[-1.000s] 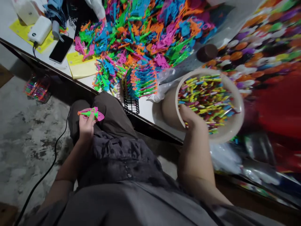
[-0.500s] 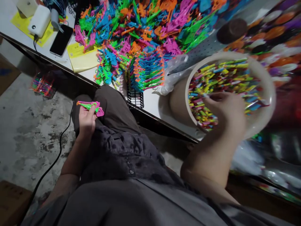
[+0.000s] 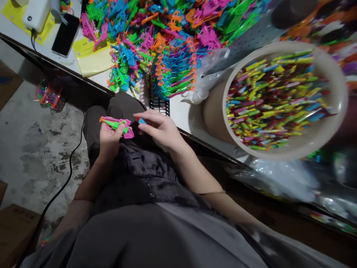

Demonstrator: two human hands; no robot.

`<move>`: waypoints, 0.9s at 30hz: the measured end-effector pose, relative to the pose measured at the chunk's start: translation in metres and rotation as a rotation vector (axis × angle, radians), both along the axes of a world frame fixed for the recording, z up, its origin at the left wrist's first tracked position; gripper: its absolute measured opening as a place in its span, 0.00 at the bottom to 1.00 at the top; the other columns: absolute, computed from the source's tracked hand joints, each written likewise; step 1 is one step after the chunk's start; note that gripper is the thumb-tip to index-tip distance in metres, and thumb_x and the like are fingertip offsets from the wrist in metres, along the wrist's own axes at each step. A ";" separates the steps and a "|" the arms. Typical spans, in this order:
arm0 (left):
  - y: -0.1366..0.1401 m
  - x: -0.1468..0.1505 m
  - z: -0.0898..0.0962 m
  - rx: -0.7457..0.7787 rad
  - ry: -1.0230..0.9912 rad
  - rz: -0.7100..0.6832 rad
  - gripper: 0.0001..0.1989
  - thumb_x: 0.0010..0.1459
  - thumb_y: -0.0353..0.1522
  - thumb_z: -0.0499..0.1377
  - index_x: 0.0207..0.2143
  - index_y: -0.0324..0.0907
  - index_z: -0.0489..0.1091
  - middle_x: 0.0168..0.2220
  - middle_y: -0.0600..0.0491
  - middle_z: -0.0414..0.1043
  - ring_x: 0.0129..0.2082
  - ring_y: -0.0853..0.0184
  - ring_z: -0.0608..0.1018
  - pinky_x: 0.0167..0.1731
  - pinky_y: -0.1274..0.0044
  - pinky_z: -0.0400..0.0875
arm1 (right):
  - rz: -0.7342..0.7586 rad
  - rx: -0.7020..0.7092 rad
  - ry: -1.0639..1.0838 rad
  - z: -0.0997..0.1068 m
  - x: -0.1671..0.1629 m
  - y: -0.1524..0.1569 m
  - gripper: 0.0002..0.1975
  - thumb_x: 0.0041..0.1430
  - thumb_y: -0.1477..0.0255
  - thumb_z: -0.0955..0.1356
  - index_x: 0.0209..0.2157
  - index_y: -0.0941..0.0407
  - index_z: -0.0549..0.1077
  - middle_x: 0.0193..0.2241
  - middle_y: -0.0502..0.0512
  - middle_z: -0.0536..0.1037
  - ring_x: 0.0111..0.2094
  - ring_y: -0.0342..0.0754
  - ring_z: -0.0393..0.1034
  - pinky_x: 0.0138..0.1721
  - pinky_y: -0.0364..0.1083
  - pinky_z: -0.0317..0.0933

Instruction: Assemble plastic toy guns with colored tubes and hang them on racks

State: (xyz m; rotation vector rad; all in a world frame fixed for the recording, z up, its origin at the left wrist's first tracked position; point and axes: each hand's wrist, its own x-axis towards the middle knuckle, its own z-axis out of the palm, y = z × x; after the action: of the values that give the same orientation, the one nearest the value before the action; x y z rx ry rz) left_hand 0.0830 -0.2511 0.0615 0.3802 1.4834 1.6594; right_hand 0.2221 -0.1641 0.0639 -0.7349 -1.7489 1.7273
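Head-worn, one camera looks forward and steeply down, close over the lap (image 3: pixel 139 160) and the near edge of the worktop (image 3: pixel 178 112).

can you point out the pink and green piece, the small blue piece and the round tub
pink and green piece (image 3: pixel 112 124), head view, on its green body
small blue piece (image 3: pixel 142 121), head view, on its blue part
round tub (image 3: pixel 214 116), head view, on its outer wall
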 end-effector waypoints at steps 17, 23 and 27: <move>-0.012 0.006 -0.023 -0.048 0.143 -0.057 0.14 0.51 0.36 0.63 0.33 0.42 0.59 0.27 0.58 0.67 0.28 0.73 0.75 0.31 0.80 0.72 | -0.079 0.401 -0.147 -0.010 -0.008 -0.013 0.10 0.55 0.63 0.69 0.34 0.55 0.75 0.31 0.52 0.72 0.33 0.44 0.66 0.34 0.46 0.63; 0.000 0.005 -0.029 0.000 0.253 -0.071 0.14 0.51 0.37 0.63 0.33 0.41 0.61 0.28 0.58 0.68 0.29 0.74 0.75 0.32 0.81 0.72 | -0.035 0.393 -0.193 -0.020 -0.005 -0.011 0.14 0.55 0.60 0.69 0.35 0.57 0.75 0.27 0.51 0.71 0.28 0.43 0.64 0.30 0.44 0.60; 0.019 0.002 -0.023 0.096 0.375 -0.323 0.17 0.51 0.42 0.63 0.36 0.41 0.64 0.31 0.55 0.70 0.32 0.71 0.76 0.35 0.79 0.72 | -0.074 0.494 -0.362 -0.029 0.015 0.002 0.13 0.54 0.60 0.69 0.33 0.56 0.75 0.25 0.51 0.73 0.29 0.45 0.66 0.34 0.46 0.61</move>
State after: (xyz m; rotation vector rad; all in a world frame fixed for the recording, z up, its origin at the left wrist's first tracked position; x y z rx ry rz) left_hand 0.0850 -0.2324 0.0382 0.9746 1.5120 1.4530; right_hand 0.2367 -0.1622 0.0351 -0.9052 -2.2391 1.0841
